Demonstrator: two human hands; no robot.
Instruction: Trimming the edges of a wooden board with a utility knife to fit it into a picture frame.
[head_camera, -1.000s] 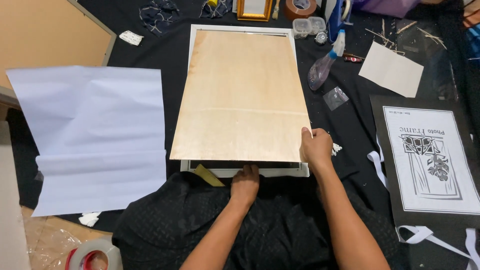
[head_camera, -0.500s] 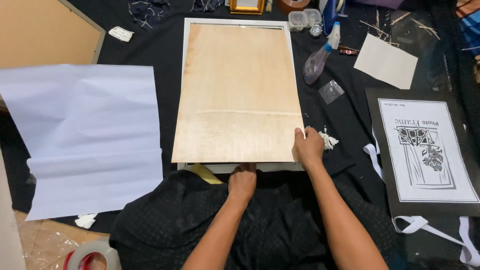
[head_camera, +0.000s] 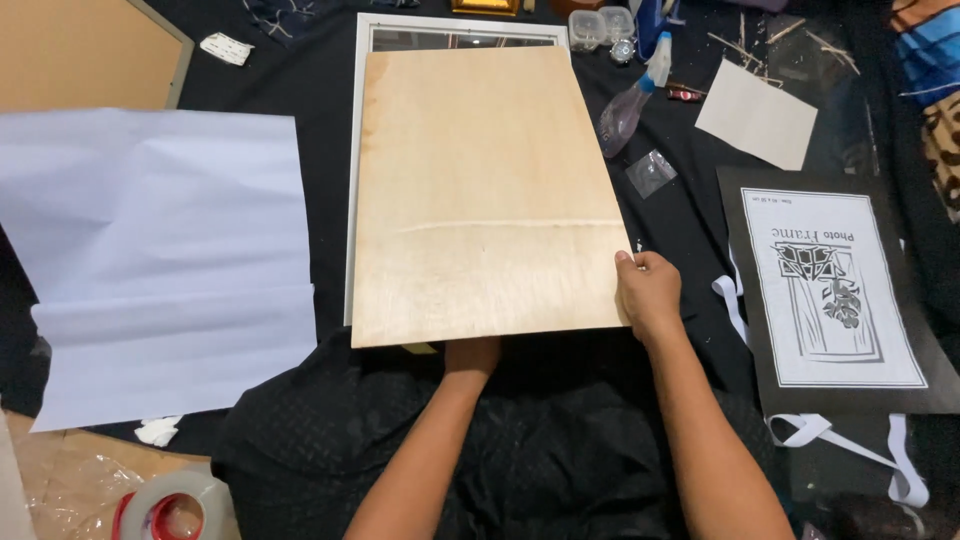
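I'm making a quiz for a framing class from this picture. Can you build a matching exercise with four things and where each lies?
Things:
1. wooden board
2. white paper sheet
3. tape roll
4. spray bottle

Places:
A. bottom left corner
B. held by both hands, over the white frame
C. left of the board, creased
D. beyond the board's far right corner

Pairs: 1-B, 2-C, 3-A, 4-D

a pale plywood backing board, rectangular with a faint crease across it, lies flat and slightly askew over a white picture frame.
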